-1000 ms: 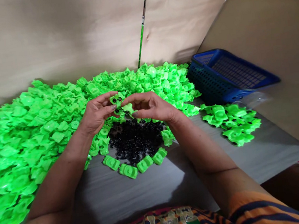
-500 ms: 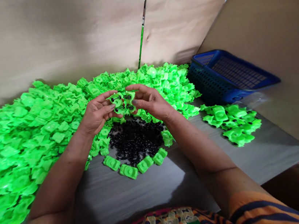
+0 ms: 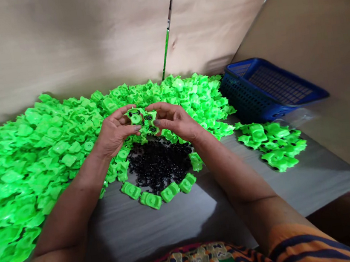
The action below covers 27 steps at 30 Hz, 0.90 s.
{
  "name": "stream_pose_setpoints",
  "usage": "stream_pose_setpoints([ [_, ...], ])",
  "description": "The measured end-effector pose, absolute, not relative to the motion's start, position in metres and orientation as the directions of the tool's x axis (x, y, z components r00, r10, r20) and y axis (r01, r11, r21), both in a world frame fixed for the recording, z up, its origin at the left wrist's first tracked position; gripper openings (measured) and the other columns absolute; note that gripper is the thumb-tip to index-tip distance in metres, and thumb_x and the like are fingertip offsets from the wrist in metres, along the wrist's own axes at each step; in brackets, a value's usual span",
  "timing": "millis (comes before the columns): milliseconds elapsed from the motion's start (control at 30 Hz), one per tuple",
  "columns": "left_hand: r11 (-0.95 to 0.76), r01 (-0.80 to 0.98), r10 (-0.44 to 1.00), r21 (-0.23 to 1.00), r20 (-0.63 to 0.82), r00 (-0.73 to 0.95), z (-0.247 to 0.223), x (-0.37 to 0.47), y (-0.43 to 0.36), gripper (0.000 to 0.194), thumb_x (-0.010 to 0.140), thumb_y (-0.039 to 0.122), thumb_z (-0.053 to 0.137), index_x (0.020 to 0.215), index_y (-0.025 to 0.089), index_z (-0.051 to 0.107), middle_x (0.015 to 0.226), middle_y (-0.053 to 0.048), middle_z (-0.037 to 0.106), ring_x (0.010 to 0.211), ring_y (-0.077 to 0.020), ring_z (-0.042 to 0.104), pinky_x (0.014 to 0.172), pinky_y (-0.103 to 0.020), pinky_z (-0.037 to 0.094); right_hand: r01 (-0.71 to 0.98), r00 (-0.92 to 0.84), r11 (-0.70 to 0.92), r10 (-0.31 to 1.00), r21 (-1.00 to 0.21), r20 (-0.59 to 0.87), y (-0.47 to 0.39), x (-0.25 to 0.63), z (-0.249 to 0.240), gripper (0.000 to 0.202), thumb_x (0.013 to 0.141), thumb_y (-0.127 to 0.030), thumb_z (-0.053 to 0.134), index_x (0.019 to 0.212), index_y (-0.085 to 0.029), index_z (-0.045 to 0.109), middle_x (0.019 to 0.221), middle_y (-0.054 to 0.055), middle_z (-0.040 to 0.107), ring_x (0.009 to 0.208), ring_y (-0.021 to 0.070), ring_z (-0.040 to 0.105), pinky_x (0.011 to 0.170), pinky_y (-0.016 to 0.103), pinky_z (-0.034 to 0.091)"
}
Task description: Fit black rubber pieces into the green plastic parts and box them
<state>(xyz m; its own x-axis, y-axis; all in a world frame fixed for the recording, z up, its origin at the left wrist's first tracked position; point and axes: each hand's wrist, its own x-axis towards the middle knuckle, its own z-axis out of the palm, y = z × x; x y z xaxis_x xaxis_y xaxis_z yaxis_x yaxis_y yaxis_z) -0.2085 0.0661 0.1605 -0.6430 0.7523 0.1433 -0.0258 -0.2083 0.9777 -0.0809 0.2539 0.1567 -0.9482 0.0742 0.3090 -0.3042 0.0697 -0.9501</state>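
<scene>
Two green toy car bodies with black wheel axles are held up side by side above the black heap. My left hand [image 3: 117, 129] grips the left green car body [image 3: 135, 117], its thumb across the lower part. The right green car body [image 3: 150, 125] sits between the thumb and fingers of my right hand [image 3: 171, 119]. Below them lies a heap of small black wheel parts [image 3: 160, 163]. Several green car bodies [image 3: 151, 200] form a curve around the heap's near side.
A large pile of green car bodies [image 3: 49, 134] spreads along the back and left of the grey table [image 3: 137, 235]. At the right are a smaller group of green cars [image 3: 276, 143] and a blue basket [image 3: 250, 95]. A green brush [image 3: 166, 48] stands upright behind.
The two green car bodies have shifted against each other and now overlap more. My left thumb has moved slightly right across the left one, hiding its lower axle in part.
</scene>
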Motion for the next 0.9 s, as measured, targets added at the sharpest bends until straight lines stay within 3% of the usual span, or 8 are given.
stream_pose_setpoints([
  [200,-0.228,-0.062,0.731,0.972,0.129,-0.670,0.1627,-0.2056,0.0660,0.054,0.065,0.029,0.092,0.116,0.019,0.079,0.093,-0.006,0.081,0.080,-0.0207,0.075,0.059,-0.028,0.062,-0.308,-0.947,0.049,0.078,-0.950,0.311,0.2528,-0.0824,0.1544,0.048,0.087,-0.043,0.081,0.127,-0.020,0.068,0.080,-0.005,0.061,0.072,0.0105,0.061,0.065,0.025,0.061],
  [400,-0.240,-0.071,0.754,0.968,0.140,-0.641,0.1616,-0.2093,0.0659,0.039,0.079,0.036,0.082,0.114,0.019,0.080,0.098,-0.009,0.082,0.084,-0.0224,0.076,0.066,-0.034,0.065,-0.297,-0.949,0.044,0.093,-0.954,0.300,0.2516,-0.0821,0.1551,0.048,0.086,-0.043,0.082,0.126,-0.021,0.068,0.080,-0.005,0.061,0.072,0.0105,0.061,0.065,0.025,0.061],
  [633,-0.270,-0.109,0.780,0.957,0.151,-0.607,0.1608,-0.2091,0.0647,0.051,0.068,0.019,0.084,0.118,0.019,0.080,0.092,-0.005,0.081,0.082,-0.0205,0.075,0.074,-0.037,0.069,-0.338,-0.931,0.041,0.131,-0.940,0.341,0.2528,-0.0851,0.1508,0.050,0.088,-0.045,0.082,0.128,-0.020,0.065,0.080,-0.006,0.062,0.067,0.0094,0.061,0.067,0.026,0.059],
  [900,-0.278,-0.075,0.788,0.958,0.183,-0.587,0.1565,-0.2070,0.0669,0.053,0.068,0.028,0.095,0.119,0.022,0.080,0.083,-0.001,0.076,0.078,-0.0179,0.073,0.077,-0.038,0.070,-0.388,-0.902,0.094,0.166,-0.917,0.398,0.2492,-0.0868,0.1480,0.051,0.091,-0.046,0.080,0.130,-0.021,0.060,0.079,-0.007,0.062,0.065,0.0097,0.063,0.066,0.026,0.056],
])
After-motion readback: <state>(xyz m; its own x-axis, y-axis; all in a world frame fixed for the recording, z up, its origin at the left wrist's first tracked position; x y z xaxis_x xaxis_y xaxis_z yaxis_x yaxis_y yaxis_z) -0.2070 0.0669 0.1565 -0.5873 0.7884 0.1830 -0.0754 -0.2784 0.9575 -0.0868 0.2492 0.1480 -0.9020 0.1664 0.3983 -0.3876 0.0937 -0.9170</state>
